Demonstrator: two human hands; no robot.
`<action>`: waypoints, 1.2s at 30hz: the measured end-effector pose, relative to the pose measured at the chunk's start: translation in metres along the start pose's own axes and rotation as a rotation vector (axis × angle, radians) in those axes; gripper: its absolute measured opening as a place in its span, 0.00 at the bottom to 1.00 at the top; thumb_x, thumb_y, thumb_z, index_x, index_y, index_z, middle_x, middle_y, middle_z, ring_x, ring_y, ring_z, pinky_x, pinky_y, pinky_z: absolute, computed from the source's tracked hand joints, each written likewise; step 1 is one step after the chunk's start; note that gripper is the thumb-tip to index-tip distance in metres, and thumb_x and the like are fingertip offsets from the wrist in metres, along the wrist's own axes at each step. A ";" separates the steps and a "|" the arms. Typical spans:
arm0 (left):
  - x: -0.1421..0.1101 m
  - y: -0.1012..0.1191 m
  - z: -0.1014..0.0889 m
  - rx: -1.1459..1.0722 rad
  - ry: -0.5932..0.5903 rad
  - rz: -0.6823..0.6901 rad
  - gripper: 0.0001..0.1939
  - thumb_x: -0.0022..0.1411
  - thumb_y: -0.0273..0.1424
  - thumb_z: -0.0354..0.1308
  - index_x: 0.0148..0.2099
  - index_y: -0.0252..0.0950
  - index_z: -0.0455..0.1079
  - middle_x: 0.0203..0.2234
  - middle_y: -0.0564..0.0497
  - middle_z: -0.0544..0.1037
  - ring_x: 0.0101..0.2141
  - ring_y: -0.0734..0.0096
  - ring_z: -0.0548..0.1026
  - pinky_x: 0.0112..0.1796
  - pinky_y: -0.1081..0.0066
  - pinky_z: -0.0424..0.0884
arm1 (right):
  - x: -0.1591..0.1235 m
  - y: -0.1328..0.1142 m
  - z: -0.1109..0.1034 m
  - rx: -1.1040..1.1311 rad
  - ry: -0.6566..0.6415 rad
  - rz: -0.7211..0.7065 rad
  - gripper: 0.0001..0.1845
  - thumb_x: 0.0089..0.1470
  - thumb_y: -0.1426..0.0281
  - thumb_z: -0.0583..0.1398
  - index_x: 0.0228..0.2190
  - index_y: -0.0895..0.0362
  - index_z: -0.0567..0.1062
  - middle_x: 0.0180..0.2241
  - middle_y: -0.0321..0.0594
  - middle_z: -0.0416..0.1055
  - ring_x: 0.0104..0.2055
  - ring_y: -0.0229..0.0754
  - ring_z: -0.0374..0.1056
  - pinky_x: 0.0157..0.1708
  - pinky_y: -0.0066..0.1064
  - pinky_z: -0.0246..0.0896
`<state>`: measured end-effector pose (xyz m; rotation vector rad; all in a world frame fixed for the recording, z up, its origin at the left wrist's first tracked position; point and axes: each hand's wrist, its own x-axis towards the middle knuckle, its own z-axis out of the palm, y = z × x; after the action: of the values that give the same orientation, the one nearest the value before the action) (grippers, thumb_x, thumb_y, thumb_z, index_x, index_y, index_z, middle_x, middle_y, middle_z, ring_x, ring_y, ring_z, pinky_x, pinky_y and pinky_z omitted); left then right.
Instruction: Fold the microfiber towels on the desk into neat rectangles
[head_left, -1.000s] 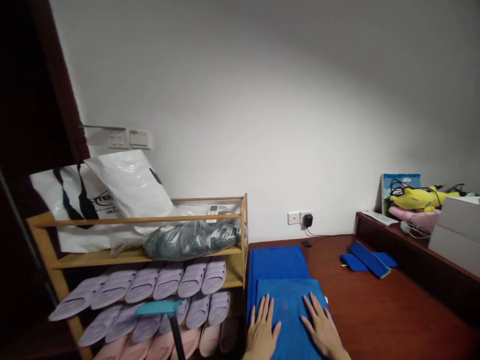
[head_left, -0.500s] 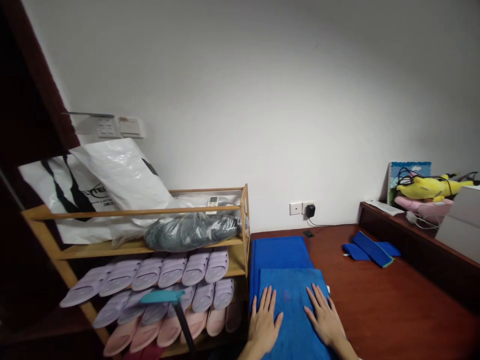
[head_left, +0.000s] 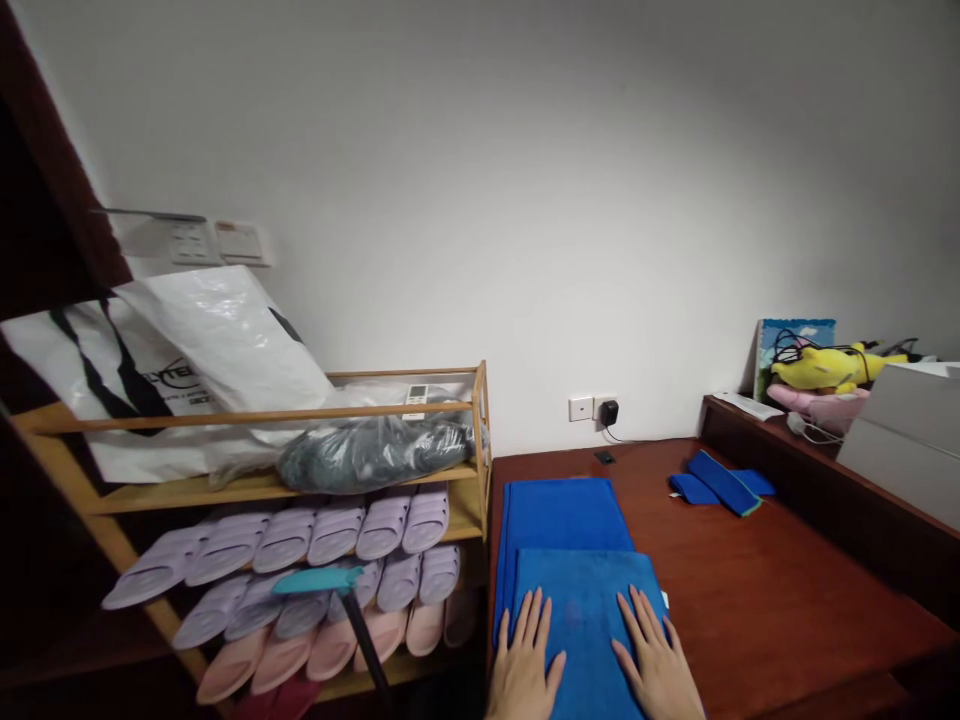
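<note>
My left hand lies flat with its fingers spread on the left side of a lighter blue folded cloth. On the same cloth's right side rests my right hand, palm down, fingers apart. A small white tag sticks out at the cloth's right edge. Beneath and behind is a darker blue folded cloth, showing at the back and left. Both cloths lie at the left side of the reddish-brown wooden tabletop. The front of the upper cloth runs out of view.
Left of the table stands a wooden rack with several slippers, a bagged grey item and a white bag. Small blue cloths lie back right. A raised ledge holds a yellow plush toy and white boxes.
Both hands and the two stacked cloths have shifted slightly toward me, leaving a wider strip of table behind them. The camera view has also moved a little.
</note>
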<state>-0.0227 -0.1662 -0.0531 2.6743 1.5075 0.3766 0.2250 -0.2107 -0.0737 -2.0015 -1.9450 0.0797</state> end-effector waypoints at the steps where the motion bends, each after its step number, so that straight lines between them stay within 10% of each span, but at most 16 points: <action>1: -0.005 0.001 0.001 0.005 0.011 0.009 0.31 0.66 0.44 0.37 0.65 0.45 0.29 0.65 0.52 0.43 0.63 0.56 0.47 0.58 0.49 0.50 | -0.006 -0.001 0.000 0.004 0.003 0.002 0.33 0.56 0.48 0.43 0.61 0.43 0.44 0.65 0.34 0.42 0.66 0.47 0.40 0.60 0.51 0.44; 6: -0.023 -0.001 0.004 -0.018 0.020 0.055 0.33 0.64 0.46 0.42 0.66 0.45 0.33 0.64 0.51 0.47 0.62 0.54 0.52 0.57 0.51 0.52 | -0.022 0.007 -0.006 0.071 -0.006 -0.031 0.33 0.55 0.48 0.46 0.60 0.42 0.52 0.63 0.36 0.49 0.64 0.50 0.46 0.58 0.51 0.48; 12: 0.010 -0.007 -0.031 -0.183 0.061 -0.046 0.23 0.67 0.43 0.37 0.58 0.45 0.62 0.54 0.48 0.69 0.55 0.61 0.64 0.56 0.53 0.53 | 0.014 0.044 -0.023 0.214 0.088 0.074 0.26 0.55 0.50 0.46 0.52 0.41 0.66 0.57 0.35 0.63 0.59 0.48 0.57 0.54 0.47 0.54; 17: 0.064 -0.024 -0.053 -0.206 0.026 -0.063 0.21 0.63 0.30 0.43 0.57 0.40 0.61 0.55 0.47 0.67 0.55 0.64 0.62 0.54 0.58 0.55 | 0.053 0.064 -0.016 0.273 0.108 0.240 0.25 0.55 0.53 0.45 0.52 0.42 0.65 0.55 0.35 0.66 0.57 0.50 0.58 0.51 0.50 0.54; 27: 0.103 -0.058 -0.038 -0.330 -0.156 -0.145 0.13 0.51 0.30 0.59 0.41 0.41 0.69 0.37 0.54 0.72 0.44 0.65 0.68 0.46 0.65 0.61 | 0.087 0.079 -0.014 0.311 0.045 0.221 0.12 0.44 0.61 0.55 0.32 0.51 0.72 0.38 0.42 0.71 0.44 0.52 0.64 0.40 0.46 0.58; 36: 0.087 -0.076 -0.077 -0.708 -0.151 -0.100 0.16 0.52 0.45 0.57 0.34 0.37 0.65 0.22 0.60 0.65 0.26 0.74 0.66 0.29 0.74 0.62 | 0.064 0.071 -0.080 0.692 0.019 0.024 0.19 0.49 0.53 0.55 0.33 0.55 0.69 0.31 0.37 0.71 0.31 0.38 0.66 0.32 0.28 0.63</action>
<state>-0.0612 -0.0587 0.0260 2.0175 1.1674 0.5592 0.3186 -0.1641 -0.0061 -1.5455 -1.5769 0.6410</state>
